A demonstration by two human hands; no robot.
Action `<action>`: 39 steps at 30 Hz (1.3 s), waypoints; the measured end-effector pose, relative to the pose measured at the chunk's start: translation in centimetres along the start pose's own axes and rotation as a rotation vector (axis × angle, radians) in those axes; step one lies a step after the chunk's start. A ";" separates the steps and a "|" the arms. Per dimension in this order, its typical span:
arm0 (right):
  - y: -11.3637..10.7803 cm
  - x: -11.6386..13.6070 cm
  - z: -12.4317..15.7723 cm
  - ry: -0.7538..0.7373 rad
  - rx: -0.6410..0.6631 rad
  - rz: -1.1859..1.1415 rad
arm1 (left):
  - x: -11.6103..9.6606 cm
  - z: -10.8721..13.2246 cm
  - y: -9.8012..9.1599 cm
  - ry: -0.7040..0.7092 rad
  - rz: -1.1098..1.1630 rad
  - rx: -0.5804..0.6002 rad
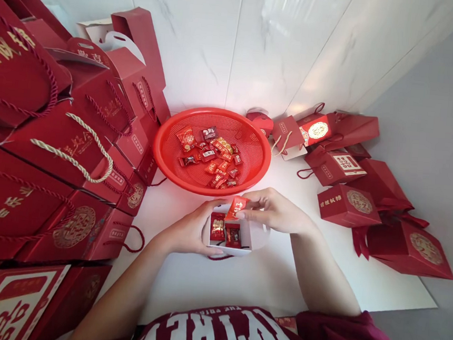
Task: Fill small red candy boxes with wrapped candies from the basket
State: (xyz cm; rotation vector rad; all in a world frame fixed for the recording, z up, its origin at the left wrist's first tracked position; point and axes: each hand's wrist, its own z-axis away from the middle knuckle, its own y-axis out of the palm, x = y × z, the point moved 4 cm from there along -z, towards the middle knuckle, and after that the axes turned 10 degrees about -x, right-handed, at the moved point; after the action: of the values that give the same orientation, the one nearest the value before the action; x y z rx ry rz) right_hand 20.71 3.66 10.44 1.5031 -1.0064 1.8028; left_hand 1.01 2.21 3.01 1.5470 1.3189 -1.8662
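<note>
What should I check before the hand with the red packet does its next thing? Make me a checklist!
1. White box open on top: ok.
2. Left hand steadying the box: ok, it grips one side.
3. Right hand holding the red packet: ok, pinched by the opening.
4. Room beside the packets inside: ok, some white shows.
5. More sweets in the red basket: ok.
6. Box bottom shut: cannot tell, hidden.

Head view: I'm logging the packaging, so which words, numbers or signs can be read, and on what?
"囍": red box at right
"囍": lower-left box
"安居乐业": left bag
"似锦", start unclear: upper-left bag
Shirt: large white letters, partly folded, no sure word.
Wrapped sweets and smaller packaging print: too small or blurred.
</note>
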 end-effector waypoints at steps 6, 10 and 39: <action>0.6 1.5 1.3 -0.154 -0.108 0.694 | 0.2 0.0 0.1 -0.005 -0.022 0.002; 2.1 2.1 1.9 -0.162 -0.158 0.985 | 0.1 0.0 0.1 0.022 -0.054 -0.008; 4.8 0.5 0.8 -0.106 -0.128 1.248 | -1.0 -0.1 0.0 0.063 -0.088 -0.053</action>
State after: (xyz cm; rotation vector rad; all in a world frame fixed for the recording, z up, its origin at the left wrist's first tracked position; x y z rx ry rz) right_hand 17.17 0.34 10.08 0.8714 -2.3886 2.3064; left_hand 1.35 2.01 3.97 1.5560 1.4750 -1.8324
